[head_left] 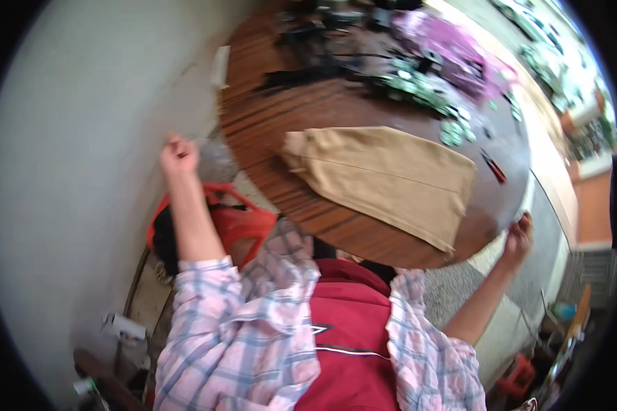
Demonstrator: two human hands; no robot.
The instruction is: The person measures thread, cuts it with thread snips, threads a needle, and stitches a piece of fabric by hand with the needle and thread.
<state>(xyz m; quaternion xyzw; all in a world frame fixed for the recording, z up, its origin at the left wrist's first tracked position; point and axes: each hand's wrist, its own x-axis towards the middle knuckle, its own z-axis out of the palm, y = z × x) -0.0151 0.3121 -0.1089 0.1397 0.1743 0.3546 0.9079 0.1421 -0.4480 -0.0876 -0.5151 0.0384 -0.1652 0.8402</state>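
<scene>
A folded piece of tan cloth [391,181] lies flat on the round wooden table [253,127], narrower and crumpled at its left end, with a seam line along it. Out past the table's left edge, near the wall, my left hand [179,156] is raised with its fingers curled in; I see nothing in it. My right hand [519,238] is beyond the table's right edge, its fingers loosely bent and a little apart, with nothing visible in them. Neither hand touches the cloth. Small red-handled snips [493,166] rest on the table to the right of the cloth.
Several pale green round pieces [452,130] lie scattered behind the cloth. A pink plastic bag [445,51] and dark items [308,75] crowd the far side. A red plastic stool [243,229] stands below my left arm, and a grey wall [96,157] rises at left.
</scene>
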